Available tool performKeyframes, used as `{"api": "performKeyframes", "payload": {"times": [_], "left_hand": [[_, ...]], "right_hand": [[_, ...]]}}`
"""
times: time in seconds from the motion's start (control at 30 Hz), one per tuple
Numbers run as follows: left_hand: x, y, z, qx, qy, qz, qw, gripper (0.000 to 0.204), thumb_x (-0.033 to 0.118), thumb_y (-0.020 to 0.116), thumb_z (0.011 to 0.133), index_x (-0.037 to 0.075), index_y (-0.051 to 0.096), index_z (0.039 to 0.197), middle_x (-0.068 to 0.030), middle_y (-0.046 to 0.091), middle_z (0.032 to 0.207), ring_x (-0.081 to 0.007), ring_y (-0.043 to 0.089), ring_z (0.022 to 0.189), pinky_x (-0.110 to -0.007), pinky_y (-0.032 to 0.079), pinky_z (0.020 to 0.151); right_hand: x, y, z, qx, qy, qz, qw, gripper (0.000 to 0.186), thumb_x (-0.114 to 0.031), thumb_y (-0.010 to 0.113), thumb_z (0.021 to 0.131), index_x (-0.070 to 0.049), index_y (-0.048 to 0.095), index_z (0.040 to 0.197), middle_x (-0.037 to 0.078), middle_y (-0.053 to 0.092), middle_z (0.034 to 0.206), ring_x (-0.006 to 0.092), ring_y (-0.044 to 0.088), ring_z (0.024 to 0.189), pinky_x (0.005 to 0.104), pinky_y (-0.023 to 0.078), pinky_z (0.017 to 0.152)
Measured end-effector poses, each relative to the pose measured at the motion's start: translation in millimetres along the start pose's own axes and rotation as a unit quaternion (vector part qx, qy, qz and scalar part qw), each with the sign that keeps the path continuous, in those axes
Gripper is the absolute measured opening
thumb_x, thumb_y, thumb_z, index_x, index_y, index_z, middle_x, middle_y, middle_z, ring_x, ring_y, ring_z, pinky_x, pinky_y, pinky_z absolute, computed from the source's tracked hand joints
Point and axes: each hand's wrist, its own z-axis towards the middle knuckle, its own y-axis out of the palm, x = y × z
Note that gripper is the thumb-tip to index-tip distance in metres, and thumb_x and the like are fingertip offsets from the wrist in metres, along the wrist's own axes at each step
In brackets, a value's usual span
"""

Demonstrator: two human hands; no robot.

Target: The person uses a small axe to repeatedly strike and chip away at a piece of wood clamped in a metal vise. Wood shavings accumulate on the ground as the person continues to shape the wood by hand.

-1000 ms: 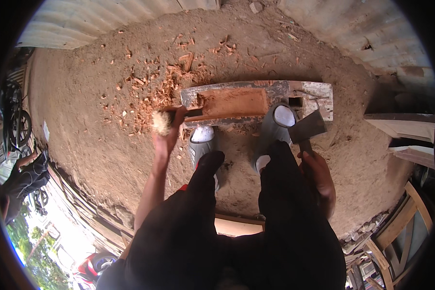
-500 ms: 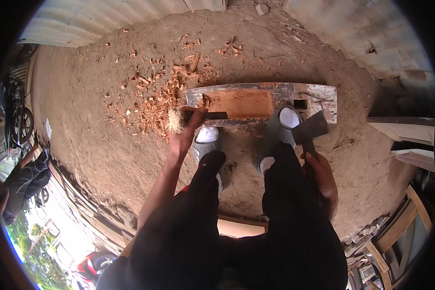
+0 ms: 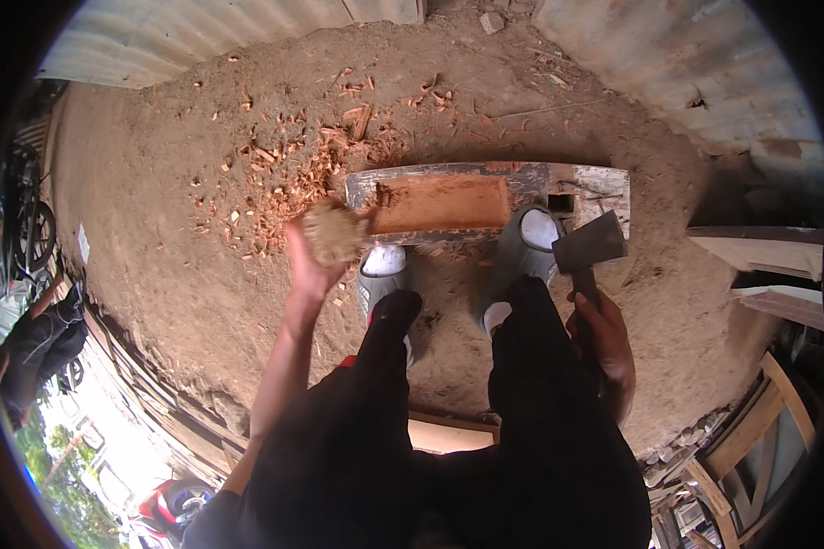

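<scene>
My left hand [image 3: 309,273] is closed round a chisel [image 3: 333,232], its frayed, pale handle end turned up toward me; the blade is hidden beneath. It hovers at the left end of a wooden block [image 3: 533,183] with worn dark and whitish paint. A long reddish recess [image 3: 444,203] is cut into the block, and a small square hole [image 3: 560,203] lies to its right. In my right hand [image 3: 606,334], beside my right knee, a hatchet [image 3: 590,242] is held by its dark handle, its broad flat head up near the block's right end.
Reddish wood chips [image 3: 311,178] lie scattered over the dirt floor left of and beyond the block. My shoes [image 3: 525,242] stand at its near edge. Corrugated sheets [image 3: 220,37] rise at the back. Boards and wooden frames [image 3: 751,430] are piled right; a motorcycle [image 3: 32,210] stands far left.
My left hand has moved slightly left and tipped the chisel, so its handle end faces up and the blade no longer shows. My right hand with the hatchet is almost unmoved.
</scene>
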Motion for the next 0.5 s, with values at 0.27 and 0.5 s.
{"api": "performKeyframes", "payload": {"times": [0.27,0.5], "left_hand": [[-98,156,61,-0.306,0.435,0.42,0.736,0.036,0.015,0.077,0.074,0.002,0.071,0.108,-0.0151,0.073,0.093,-0.0334,0.073,0.088,-0.04,0.059,0.08],[-154,179,79,-0.351,0.343,0.515,0.702,0.042,0.016,0.074,0.07,0.009,0.073,0.111,-0.0122,0.074,0.091,-0.0325,0.073,0.085,-0.045,0.056,0.07]], "right_hand": [[13,8,-3,0.09,-0.265,-0.014,0.96,0.039,-0.028,0.063,0.101,0.0,0.053,0.125,0.008,0.059,0.079,0.0171,0.063,0.064,0.0288,0.051,0.056],[-7,-5,-4,0.034,-0.199,0.071,0.977,0.022,-0.019,0.062,0.099,0.0,0.053,0.104,0.009,0.053,0.067,0.0167,0.053,0.048,0.0292,0.043,0.042]]}}
